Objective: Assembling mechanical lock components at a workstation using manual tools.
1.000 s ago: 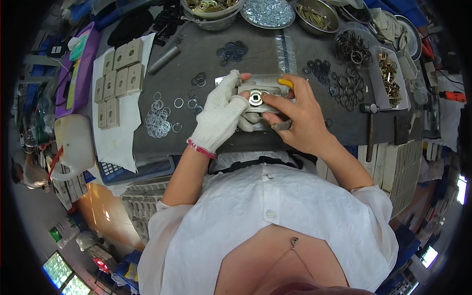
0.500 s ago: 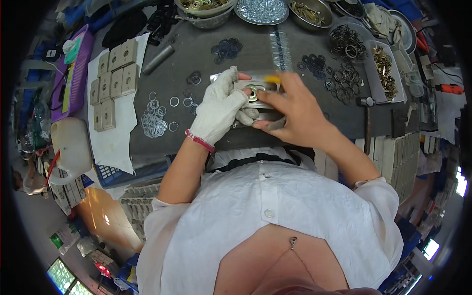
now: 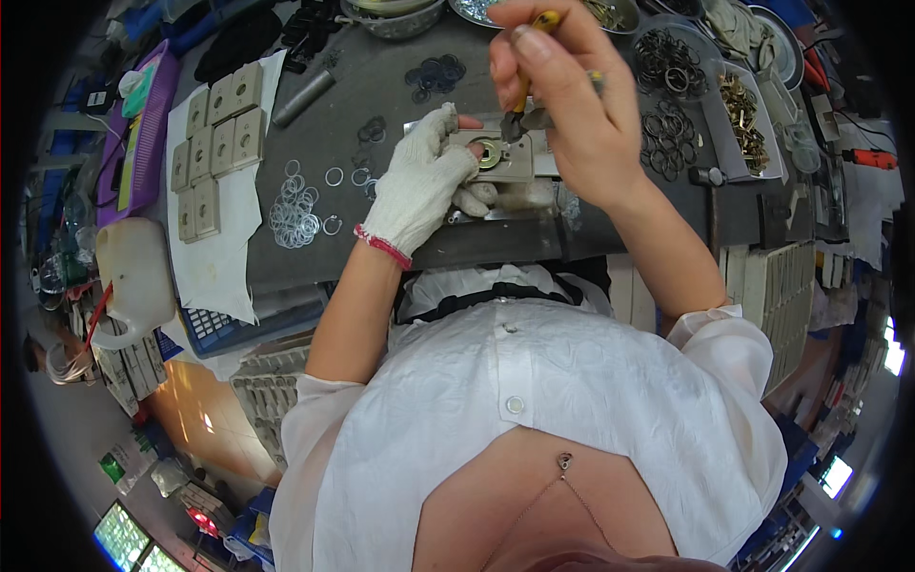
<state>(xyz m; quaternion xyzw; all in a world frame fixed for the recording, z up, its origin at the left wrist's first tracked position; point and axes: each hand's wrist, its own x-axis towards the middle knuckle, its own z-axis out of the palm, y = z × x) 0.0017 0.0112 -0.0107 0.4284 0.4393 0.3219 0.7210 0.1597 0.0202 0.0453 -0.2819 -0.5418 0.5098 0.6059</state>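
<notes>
My left hand (image 3: 410, 200), in a white knit glove with a red cuff, grips the left end of a flat metal plate (image 3: 519, 164) and steadies it on the bench. Bare fingertips poke out of the glove. A brass-coloured ring (image 3: 491, 153) sits in the plate's round hole beside my thumb. Above the plate's right part, my bare right hand (image 3: 591, 114) is closed around yellow-handled pliers (image 3: 514, 125). Their dark jaws point down, close to the ring. Whether the tips touch the plate I cannot tell. Part of the plate is hidden by my left fingers.
Silver rings (image 3: 294, 217) lie to the left, near drilled blocks (image 3: 222, 148) on white paper. Dark rings (image 3: 670, 143) lie at right, beside a white box (image 3: 768, 124) of brass parts. A hammer (image 3: 709, 177) rests at the right. Metal bowls (image 3: 398, 23) line the back.
My right hand has risen off the plate and now holds the pliers upright, jaws down. My left hand keeps its grip on the plate. The view has shifted slightly.
</notes>
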